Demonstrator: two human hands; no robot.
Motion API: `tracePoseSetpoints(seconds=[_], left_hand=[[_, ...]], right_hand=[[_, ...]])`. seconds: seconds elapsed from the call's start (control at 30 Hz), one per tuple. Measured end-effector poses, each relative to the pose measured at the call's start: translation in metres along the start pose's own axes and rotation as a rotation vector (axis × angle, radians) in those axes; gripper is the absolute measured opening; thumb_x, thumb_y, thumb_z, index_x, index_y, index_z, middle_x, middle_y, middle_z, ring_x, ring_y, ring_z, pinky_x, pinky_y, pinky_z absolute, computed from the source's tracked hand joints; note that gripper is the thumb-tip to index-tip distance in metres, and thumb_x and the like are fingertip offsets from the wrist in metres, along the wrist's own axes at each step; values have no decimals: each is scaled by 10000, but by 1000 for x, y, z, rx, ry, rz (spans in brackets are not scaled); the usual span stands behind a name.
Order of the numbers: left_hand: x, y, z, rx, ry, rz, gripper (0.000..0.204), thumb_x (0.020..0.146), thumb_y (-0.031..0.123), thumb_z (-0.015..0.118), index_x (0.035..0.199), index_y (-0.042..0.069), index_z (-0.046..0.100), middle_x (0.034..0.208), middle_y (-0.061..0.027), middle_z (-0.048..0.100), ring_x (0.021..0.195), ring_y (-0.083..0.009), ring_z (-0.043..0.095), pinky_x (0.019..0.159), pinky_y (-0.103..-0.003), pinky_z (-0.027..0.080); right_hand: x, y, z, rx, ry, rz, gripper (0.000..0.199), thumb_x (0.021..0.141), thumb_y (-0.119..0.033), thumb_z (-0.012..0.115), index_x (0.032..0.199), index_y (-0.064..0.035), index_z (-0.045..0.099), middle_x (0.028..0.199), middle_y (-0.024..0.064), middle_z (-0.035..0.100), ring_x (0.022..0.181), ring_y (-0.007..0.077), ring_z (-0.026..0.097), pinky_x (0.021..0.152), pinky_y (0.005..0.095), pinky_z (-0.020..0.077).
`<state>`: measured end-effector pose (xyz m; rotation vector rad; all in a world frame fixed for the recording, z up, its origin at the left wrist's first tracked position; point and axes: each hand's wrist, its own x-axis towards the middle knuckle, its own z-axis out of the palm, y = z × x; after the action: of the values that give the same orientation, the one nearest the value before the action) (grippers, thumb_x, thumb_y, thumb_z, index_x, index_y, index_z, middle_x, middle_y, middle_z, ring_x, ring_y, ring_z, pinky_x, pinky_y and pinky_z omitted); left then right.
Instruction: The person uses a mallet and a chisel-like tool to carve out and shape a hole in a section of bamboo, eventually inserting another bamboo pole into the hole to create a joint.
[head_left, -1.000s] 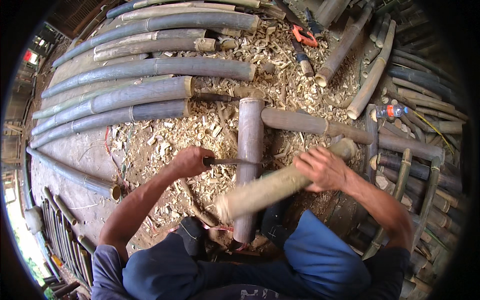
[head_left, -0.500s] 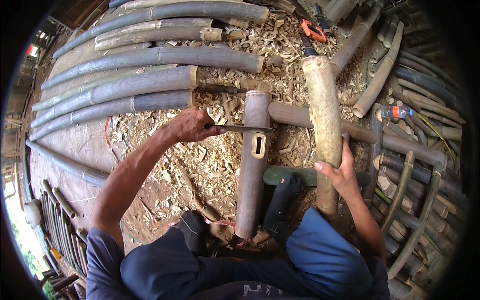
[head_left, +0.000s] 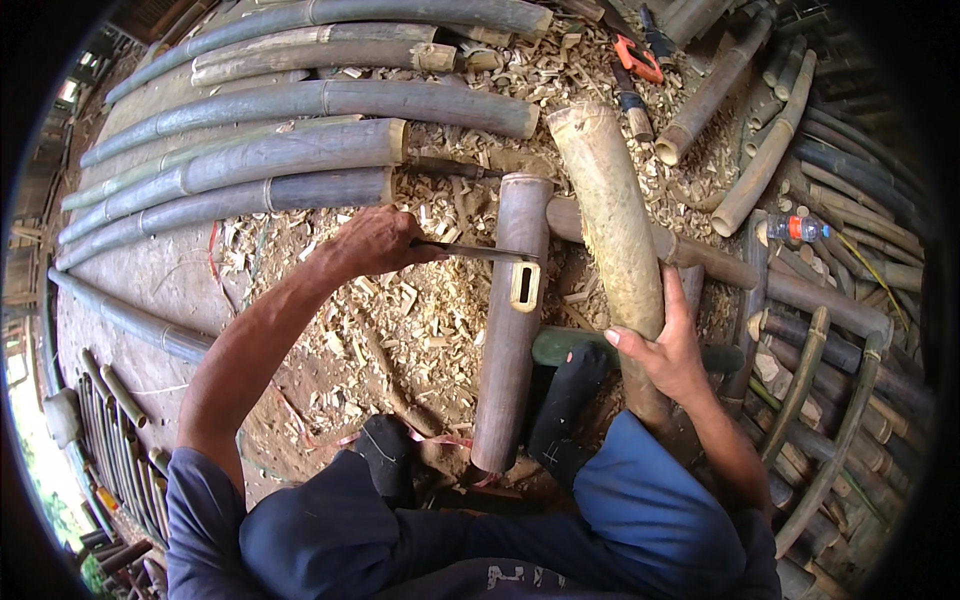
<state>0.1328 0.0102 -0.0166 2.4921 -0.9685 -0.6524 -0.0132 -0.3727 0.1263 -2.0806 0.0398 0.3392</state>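
My left hand point(head_left: 378, 242) is closed around a flat metal chisel point(head_left: 475, 251). The blade points right, across a short brown bamboo post point(head_left: 503, 375), its tip at the top end of a pale cut with a narrow slot point(head_left: 524, 287). My right hand point(head_left: 665, 345) grips the lower part of a thick pale wooden club point(head_left: 605, 190), which leans with its top to the left, right of the post and apart from the chisel. The post lies lengthwise in front of me between my feet. Another brown bamboo length point(head_left: 690, 250) crosses beneath the club.
Long bamboo poles point(head_left: 300, 100) lie at the far left. Wood chips point(head_left: 390, 320) cover the ground. An orange-handled tool point(head_left: 638, 60) lies at the back, a plastic bottle point(head_left: 797, 228) at right. More bamboo pieces point(head_left: 820, 430) are stacked on the right. A green bamboo length point(head_left: 565, 347) passes under my foot.
The club's top has swung left toward the chisel and post, in my right hand. The chisel has shifted slightly, its tip now at the top edge of the cut.
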Motion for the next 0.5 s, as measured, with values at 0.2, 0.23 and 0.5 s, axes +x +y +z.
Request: tracePoseSetpoints(seconds=[0.2,0.23,0.5], left_hand=[[2,9,5,65,-31,-119,646,965,684,601,833,82,795,563,-50,626,479,-187,575,492,-391,506],[5,12,5,66,-62,-159,658,963,692,596,825,78,791,556,-47,617,469,-180,563,488,-389,504],[9,-8,-1,-29,-98,-113,721,912,744,627,746,56,767,558,-63,619,477,-195,571,501,-403,508]], right_hand=[[6,-2,17,-320,-180,217,922,822,-217,815,1544,56,311,1412,262,568,1297,327,591,1092,439,479],[10,-2,17,-436,-257,321,891,818,-200,801,1532,55,333,1411,249,571,1288,330,596,1074,444,497],[40,-54,-14,-7,2,-156,810,854,-274,814,1465,67,408,1317,251,620,1161,328,672,1032,440,541]])
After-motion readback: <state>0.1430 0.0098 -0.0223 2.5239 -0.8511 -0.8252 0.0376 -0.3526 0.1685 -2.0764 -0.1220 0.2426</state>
